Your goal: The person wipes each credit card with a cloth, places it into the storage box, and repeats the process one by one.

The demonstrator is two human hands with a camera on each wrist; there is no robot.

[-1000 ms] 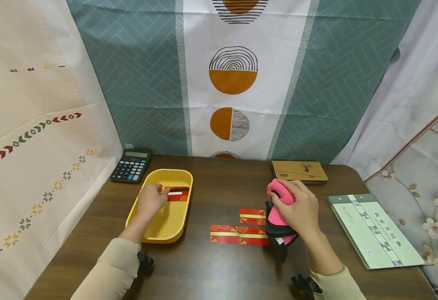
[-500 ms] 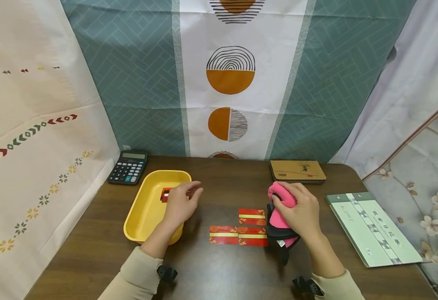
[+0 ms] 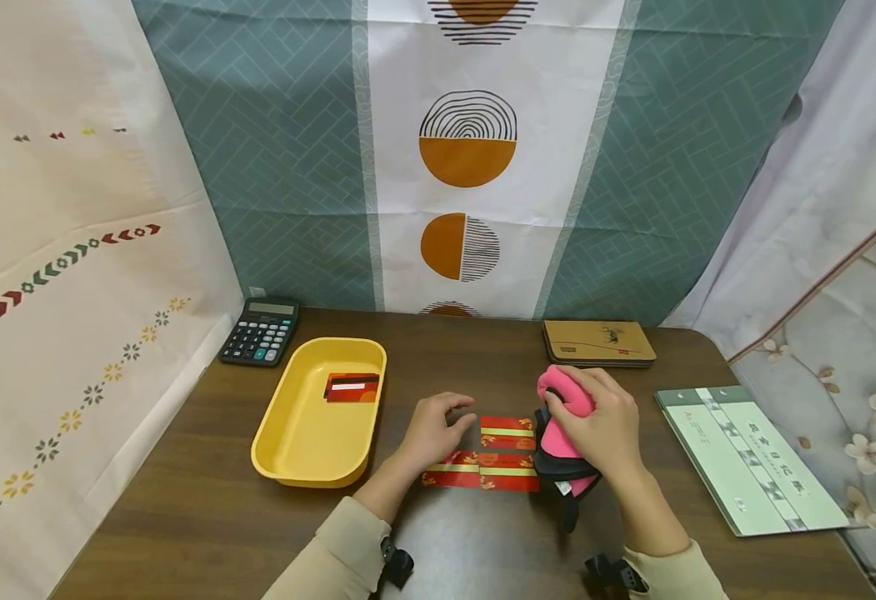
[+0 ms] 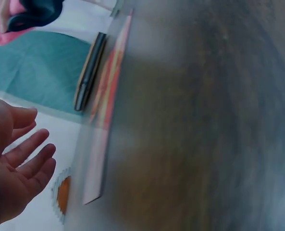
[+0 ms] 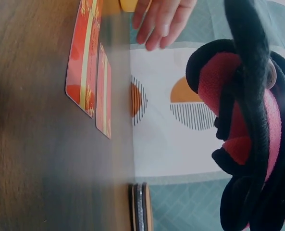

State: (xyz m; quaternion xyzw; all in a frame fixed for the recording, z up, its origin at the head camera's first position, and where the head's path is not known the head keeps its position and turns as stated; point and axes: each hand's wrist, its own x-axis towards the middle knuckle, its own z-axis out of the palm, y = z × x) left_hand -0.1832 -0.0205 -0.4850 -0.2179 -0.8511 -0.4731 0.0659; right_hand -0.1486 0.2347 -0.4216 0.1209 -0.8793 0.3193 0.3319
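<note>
On a wooden table [image 3: 182,500], a yellow tray [image 3: 310,450] of red cards [image 3: 352,389] sits left of the loosely spread left hand [image 3: 432,427]; the right hand [image 3: 604,414] grips a pink-and-black pouch [image 3: 558,439].

Bundle [image 3: 558,440] pink, black — three cards [image 3: 508,472] red, yellow-striped — tray [image 3: 316,433] plain yellow.

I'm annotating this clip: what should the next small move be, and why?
Probably lower the left hand and pinch one of the three red cards: it hovers beside them holding nothing, another red card already lies in the yellow tray, and the right hand is busy gripping the pink-and-black bundle.
</note>
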